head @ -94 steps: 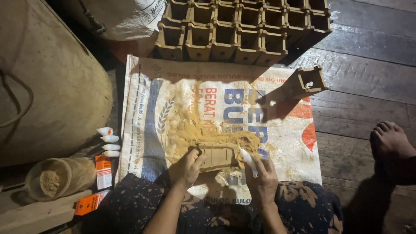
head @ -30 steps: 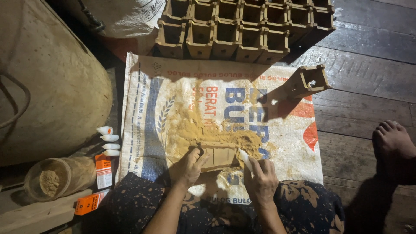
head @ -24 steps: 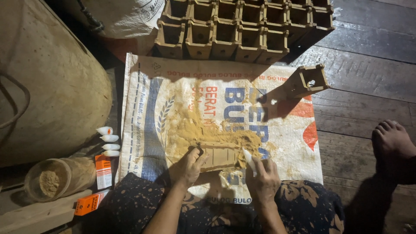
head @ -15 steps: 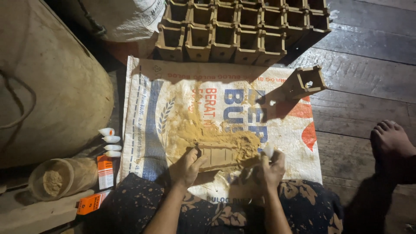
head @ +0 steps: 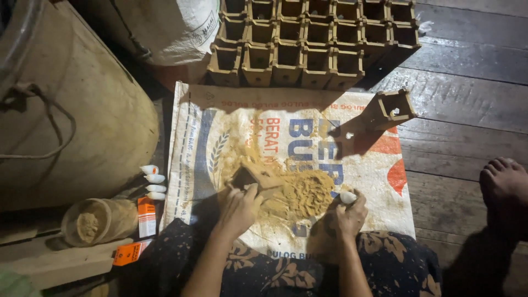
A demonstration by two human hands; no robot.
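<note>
Mould [head: 257, 177]: small square brown wooden box, tilted on one edge on the sack [head: 220, 137], at the left rim of the powder heap [head: 305, 192]. Left hand [head: 239, 209] lies palm down against its near side, fingers curled together, tips touching the wall. Right hand [head: 351, 215] sits at the right of the heap, apart from the mould, fingers closed round a small white object [head: 347, 197]. Sack spread flat on plank floor [head: 467, 121]. Rows of like moulds [head: 313, 44] stand beyond the sack's far edge; one single mould [head: 395, 107] at the far right corner. A jar [head: 96, 220] lies left.
</note>
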